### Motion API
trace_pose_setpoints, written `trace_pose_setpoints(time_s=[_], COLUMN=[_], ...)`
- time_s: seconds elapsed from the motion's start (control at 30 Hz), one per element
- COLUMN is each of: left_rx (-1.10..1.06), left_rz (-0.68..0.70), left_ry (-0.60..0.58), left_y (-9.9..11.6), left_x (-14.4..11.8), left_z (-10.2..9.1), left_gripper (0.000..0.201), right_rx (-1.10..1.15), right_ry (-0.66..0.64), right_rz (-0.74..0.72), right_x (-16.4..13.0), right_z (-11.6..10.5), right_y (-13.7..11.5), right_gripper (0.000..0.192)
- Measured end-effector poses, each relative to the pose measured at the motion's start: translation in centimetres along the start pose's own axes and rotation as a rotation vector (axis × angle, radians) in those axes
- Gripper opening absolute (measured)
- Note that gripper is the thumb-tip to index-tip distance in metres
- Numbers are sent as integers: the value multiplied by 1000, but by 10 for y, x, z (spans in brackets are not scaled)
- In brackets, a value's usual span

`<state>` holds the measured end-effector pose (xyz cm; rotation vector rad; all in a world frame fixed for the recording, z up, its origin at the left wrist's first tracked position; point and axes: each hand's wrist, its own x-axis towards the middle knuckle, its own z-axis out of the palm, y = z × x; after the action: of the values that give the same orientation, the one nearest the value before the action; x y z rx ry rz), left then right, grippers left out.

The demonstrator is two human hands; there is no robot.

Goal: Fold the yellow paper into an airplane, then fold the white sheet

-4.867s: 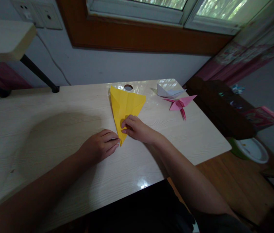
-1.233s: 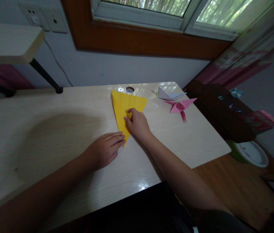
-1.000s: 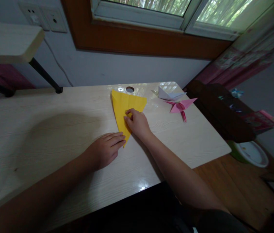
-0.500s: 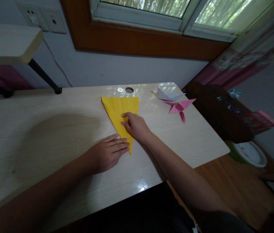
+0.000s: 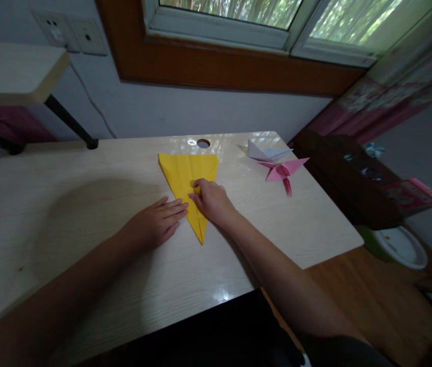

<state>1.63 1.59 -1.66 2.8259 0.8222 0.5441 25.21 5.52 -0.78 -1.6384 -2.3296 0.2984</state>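
A folded sheet of yellow paper lies flat on the table, its wide edge toward the wall and its narrow point toward me. Creases run down its length and two flaps meet near the tip. My left hand rests with fingers stretched out, the fingertips on the paper's left slanting edge. Over the paper's middle right side lies my right hand, thumb and forefinger curved and apart, its other fingers hidden beneath. It touches the paper without visibly gripping it.
On the pale table, a white folded paper piece and a pink folded paper piece lie at the back right. A round hole is near the back edge. A raised shelf stands at the left. A basin is beyond the right edge.
My left hand has slid up and left along the paper's edge, away from the tip, which now shows. My right hand stays in nearly the same spot.
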Motion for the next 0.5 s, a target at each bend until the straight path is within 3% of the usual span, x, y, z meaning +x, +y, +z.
trace_pose_setpoints(time_s=[0.27,0.5], left_rx=[8,76], left_rz=[-87,-207], left_ry=[-12,-81], left_y=[-20,-52], left_x=[3,13], left_z=[1,-11], left_gripper=[40,44], right_rx=[-25,-20], right_ry=[-1,6], right_rz=[3,3], right_x=[0,-2], right_z=[-1,-1], right_y=[-3,-4], right_gripper=[29,28])
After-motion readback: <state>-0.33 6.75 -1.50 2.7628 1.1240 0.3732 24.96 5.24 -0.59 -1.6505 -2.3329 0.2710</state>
